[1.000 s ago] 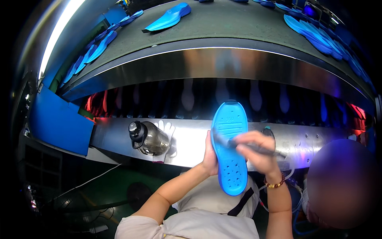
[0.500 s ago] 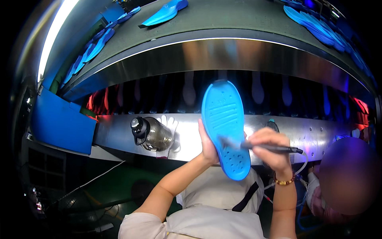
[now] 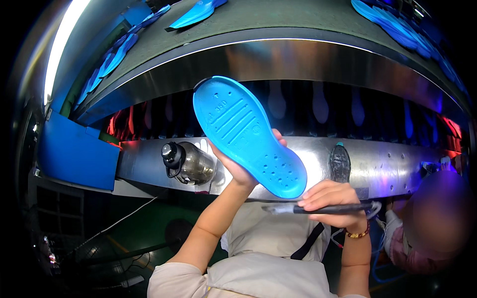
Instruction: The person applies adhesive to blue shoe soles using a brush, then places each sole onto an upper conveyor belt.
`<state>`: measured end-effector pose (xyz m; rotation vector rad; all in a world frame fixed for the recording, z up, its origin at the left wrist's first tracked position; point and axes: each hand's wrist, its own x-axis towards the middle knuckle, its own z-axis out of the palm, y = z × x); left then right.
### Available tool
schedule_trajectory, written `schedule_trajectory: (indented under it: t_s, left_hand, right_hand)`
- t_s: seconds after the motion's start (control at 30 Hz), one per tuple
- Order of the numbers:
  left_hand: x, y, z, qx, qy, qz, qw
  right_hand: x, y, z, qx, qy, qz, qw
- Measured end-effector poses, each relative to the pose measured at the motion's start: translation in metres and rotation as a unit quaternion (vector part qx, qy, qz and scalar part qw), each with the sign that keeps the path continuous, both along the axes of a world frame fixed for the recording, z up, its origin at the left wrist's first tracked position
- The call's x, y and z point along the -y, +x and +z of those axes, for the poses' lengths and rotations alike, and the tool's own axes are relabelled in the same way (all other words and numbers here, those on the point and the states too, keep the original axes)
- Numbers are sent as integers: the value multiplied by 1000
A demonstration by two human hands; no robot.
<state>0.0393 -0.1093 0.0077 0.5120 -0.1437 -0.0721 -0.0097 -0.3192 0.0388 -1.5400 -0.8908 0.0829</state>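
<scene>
Bright-blue shoe sole [image 3: 250, 139], grooved and dimpled, slanting in left hand [image 3: 234, 168]. Dark pen-like tool [image 3: 333, 209], tip blurred, near-level in right hand [image 3: 337, 196].

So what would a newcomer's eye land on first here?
Most likely the bright blue sole in the middle, held slanting in the left hand. Just below its lower end, the right hand grips a dark, pen-shaped tool. Next might be the smoky bottle on the metal bench, left of the sole.
</scene>
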Motion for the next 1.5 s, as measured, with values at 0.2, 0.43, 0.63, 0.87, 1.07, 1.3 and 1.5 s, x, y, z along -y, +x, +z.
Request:
schedule_trajectory:
  t_s: [0.2,0.43,0.63,0.87,1.07,1.3,1.5]
  left_hand:
    - [5,4,10,-1,21,-10,1000]
    - [14,5,23,-40,37,-63,997]
    - [18,-23,-18,-16,53,-109,992]
    - [-12,-7,-12,32,95,-294,950]
    - [-18,-2,-1,-40,169,-413,894]
    - [-22,-1,12,-93,317,-464,822]
    - [-30,-2,20,-162,301,-468,815]
  right_hand:
    - [-3,-1,-12,-10,-45,-94,994]
    - [4,3,-55,-237,233,-71,940]
    - [-32,-20,-42,-305,304,-102,897]
    - [-6,-10,-2,-104,-29,-39,993]
    - [-8,-10,6,-33,-99,61,993]
    - [0,3,17,-22,-150,64,986]
    - [17,11,26,-6,-132,49,990]
